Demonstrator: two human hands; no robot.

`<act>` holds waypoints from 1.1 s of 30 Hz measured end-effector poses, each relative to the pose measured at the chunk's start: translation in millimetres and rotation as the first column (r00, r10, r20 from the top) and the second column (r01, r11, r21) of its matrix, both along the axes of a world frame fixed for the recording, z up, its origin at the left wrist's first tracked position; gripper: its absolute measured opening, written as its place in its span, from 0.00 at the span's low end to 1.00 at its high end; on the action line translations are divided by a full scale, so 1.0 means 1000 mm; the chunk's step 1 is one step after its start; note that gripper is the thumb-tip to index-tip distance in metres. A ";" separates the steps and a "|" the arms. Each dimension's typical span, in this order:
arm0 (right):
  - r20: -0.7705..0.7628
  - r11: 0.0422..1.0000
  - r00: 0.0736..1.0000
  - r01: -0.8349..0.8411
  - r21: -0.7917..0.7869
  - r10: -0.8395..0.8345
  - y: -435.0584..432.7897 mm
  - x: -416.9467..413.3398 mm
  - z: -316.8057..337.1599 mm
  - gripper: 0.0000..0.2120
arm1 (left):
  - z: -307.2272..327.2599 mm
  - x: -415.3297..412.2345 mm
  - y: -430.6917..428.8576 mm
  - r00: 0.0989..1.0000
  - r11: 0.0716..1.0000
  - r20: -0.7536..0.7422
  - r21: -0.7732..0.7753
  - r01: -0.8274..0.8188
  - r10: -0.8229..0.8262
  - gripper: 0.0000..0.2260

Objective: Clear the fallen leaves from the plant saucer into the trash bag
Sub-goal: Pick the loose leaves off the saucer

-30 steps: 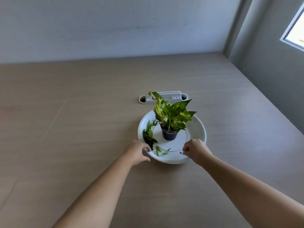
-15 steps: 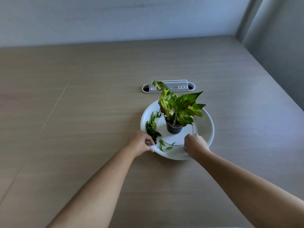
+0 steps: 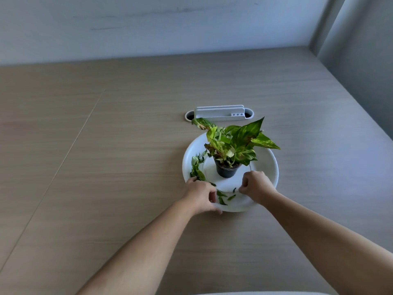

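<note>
Head view, left to right. Wooden table was bare on the left side, with one seam line running diagonally across it.

Left forearm came in from the bottom centre, angled up and right, wrist straight. Left hand sat on the near-left rim of the white saucer, palm down, knuckles toward the camera. Fingers lay curled over the rim and touching the dark fallen leaves piled along the saucer's left inner edge. Thumb seemed tucked under the rim at the near edge. Partly closed, gripping the saucer's edge; can't tell if any leaf was pinched.

A few more loose leaf scraps lay on the near part of the saucer, between the two hands.

Potted plant stood upright in a small black pot at the saucer's centre, with variegated green-yellow leaves.

Right forearm came in from the bottom right, angled up and left. Right hand hovered over the near-right part of the saucer, just beside the pot, fingers curled in to a loose fist, thumb against the index finger. Can't tell if it held anything; no leaf visible in it.

Behind the saucer, a white cable grommet cover sat in the table top. No trash bag in frame.
</note>
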State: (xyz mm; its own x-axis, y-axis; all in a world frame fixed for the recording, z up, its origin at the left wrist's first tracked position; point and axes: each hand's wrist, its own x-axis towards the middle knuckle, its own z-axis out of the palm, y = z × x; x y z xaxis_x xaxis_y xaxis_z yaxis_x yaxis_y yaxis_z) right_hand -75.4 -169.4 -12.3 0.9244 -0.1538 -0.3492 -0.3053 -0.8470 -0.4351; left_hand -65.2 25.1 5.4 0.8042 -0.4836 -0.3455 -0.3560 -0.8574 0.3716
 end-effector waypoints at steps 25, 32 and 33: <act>0.043 0.934 0.937 -0.340 -0.110 0.347 0.000 0.000 -0.013 0.15 | -0.013 0.025 -0.019 0.996 0.985 0.045 0.162 0.066 -0.075 0.13; 0.065 0.935 0.933 -0.355 0.021 0.353 -0.002 -0.007 -0.005 0.13 | -0.018 0.030 -0.016 1.000 0.998 0.023 0.069 0.005 -0.007 0.10; 0.083 0.940 0.937 -0.342 0.023 0.339 -0.003 -0.006 -0.002 0.14 | -0.017 0.032 -0.015 1.000 0.998 0.021 0.053 -0.014 0.013 0.10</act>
